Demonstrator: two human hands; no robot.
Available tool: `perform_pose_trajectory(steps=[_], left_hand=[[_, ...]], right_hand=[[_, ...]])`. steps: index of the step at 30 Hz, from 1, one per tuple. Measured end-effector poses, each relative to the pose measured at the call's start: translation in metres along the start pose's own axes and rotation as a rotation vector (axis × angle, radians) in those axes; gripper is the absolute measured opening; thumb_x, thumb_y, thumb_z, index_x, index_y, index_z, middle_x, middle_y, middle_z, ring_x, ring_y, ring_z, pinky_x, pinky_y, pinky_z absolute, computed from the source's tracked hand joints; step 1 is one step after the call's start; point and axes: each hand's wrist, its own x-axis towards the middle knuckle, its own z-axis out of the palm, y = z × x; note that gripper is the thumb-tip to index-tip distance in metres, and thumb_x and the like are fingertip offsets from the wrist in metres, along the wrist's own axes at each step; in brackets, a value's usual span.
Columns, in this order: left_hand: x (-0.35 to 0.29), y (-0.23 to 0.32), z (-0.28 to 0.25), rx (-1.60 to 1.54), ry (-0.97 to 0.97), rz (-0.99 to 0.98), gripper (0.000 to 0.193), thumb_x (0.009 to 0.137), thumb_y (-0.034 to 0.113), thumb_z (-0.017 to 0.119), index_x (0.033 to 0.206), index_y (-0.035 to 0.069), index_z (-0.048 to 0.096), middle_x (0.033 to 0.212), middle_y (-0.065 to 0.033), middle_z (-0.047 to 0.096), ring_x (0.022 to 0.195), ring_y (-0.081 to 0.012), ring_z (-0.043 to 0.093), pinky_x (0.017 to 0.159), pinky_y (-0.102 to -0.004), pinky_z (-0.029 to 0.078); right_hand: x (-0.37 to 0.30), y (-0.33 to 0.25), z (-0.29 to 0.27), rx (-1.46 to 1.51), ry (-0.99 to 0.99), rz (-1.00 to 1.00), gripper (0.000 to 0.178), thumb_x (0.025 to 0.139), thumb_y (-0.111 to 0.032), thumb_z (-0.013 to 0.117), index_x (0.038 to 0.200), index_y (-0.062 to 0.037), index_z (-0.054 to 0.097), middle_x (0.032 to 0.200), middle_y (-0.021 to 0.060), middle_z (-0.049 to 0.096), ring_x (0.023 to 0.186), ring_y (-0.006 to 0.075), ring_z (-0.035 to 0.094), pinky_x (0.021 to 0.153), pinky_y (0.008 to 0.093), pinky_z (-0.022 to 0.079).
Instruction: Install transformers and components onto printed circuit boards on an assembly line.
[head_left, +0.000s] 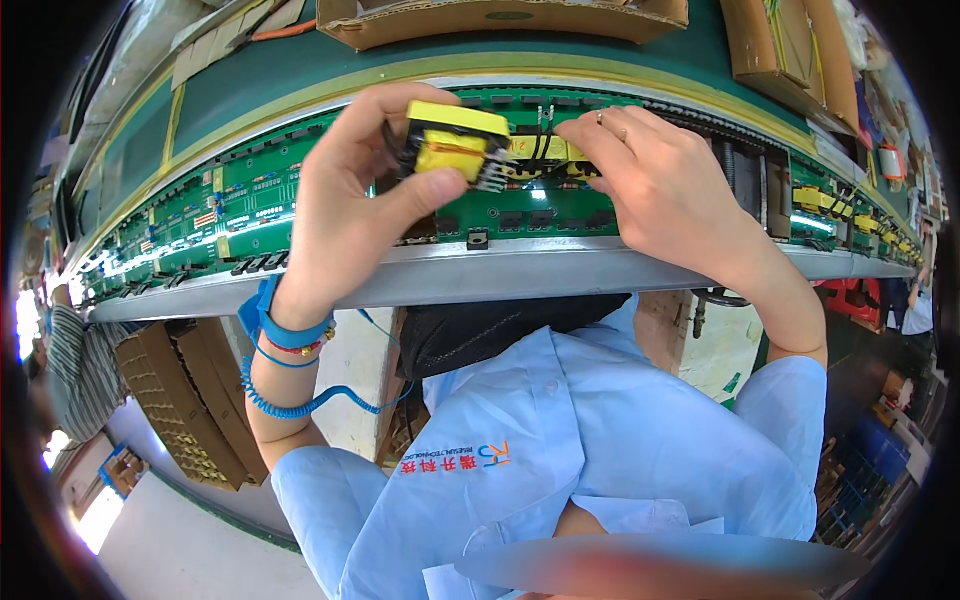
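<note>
My left hand [345,200] grips a yellow-and-black transformer [452,145] between thumb and fingers, tilted above the line, its row of metal pins facing right. Around that wrist sits a blue strap [290,315] with a coiled cord. My right hand [665,185] is closed, its fingertips bent together over a green circuit board [475,215]. Beside those fingertips, black wires [541,150] with metal ends rise next to another yellow transformer [522,150] on the board. Whatever the right fingertips pinch is hidden.
A grey metal rail [480,272] runs along the near side of the boards. More populated green boards [245,215] stretch left, and yellow transformers [825,202] sit farther right. Cardboard boxes stand behind, one box [500,32] in the middle and another box [795,60] at right.
</note>
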Motion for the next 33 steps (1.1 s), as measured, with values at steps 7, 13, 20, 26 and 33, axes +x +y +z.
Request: perform_pose_trajectory(steps=[7, 13, 20, 26, 33], left_hand=[[-0.006, -0.016, -0.026, 0.030, 0.085, -0.128, 0.044, 0.087, -0.004, 0.065, 0.129, -0.002, 0.051, 0.114, -0.0060, 0.058, 0.104, -0.0111, 0.058, 0.094, -0.0243, 0.046], [0.007, -0.021, -0.009, 0.063, 0.016, -0.179, 0.044, 0.088, -0.004, 0.064, 0.130, 0.001, 0.051, 0.115, -0.0053, 0.058, 0.104, -0.0107, 0.057, 0.095, -0.0243, 0.046], [0.016, -0.026, -0.003, 0.069, -0.041, -0.210, 0.043, 0.089, -0.005, 0.064, 0.129, -0.002, 0.051, 0.117, -0.0062, 0.058, 0.105, -0.0111, 0.057, 0.096, -0.0253, 0.047], [0.018, -0.023, 0.001, 0.082, -0.040, -0.196, 0.044, 0.088, -0.005, 0.064, 0.129, -0.001, 0.051, 0.117, -0.0063, 0.059, 0.106, -0.0119, 0.058, 0.095, -0.0260, 0.048], [0.022, 0.005, 0.023, 0.837, -0.190, 0.092, 0.047, 0.080, -0.001, 0.067, 0.124, 0.008, 0.053, 0.100, -0.0160, 0.059, 0.089, -0.0326, 0.061, 0.078, -0.0381, 0.050]], right_hand=[[-0.007, 0.002, -0.006, -0.036, -0.057, 0.051, 0.034, 0.066, 0.003, 0.060, 0.100, 0.0020, 0.059, 0.080, 0.0109, 0.057, 0.077, 0.0270, 0.060, 0.065, 0.0362, 0.051], [-0.029, 0.013, -0.012, -0.009, 0.005, 0.118, 0.036, 0.067, 0.004, 0.059, 0.103, 0.0012, 0.060, 0.084, 0.0102, 0.057, 0.080, 0.0275, 0.059, 0.066, 0.0360, 0.051], [-0.033, 0.013, -0.011, 0.078, -0.009, 0.179, 0.052, 0.064, 0.011, 0.068, 0.114, 0.0006, 0.059, 0.100, 0.0127, 0.063, 0.090, 0.0307, 0.062, 0.071, 0.0379, 0.052], [-0.033, 0.015, -0.011, 0.071, -0.005, 0.170, 0.047, 0.065, 0.010, 0.067, 0.111, -0.0004, 0.059, 0.099, 0.0117, 0.063, 0.088, 0.0299, 0.062, 0.069, 0.0372, 0.052], [-0.032, 0.014, -0.010, 0.049, -0.015, 0.165, 0.045, 0.066, 0.010, 0.067, 0.110, 0.0010, 0.060, 0.098, 0.0115, 0.062, 0.088, 0.0292, 0.062, 0.069, 0.0365, 0.053]])
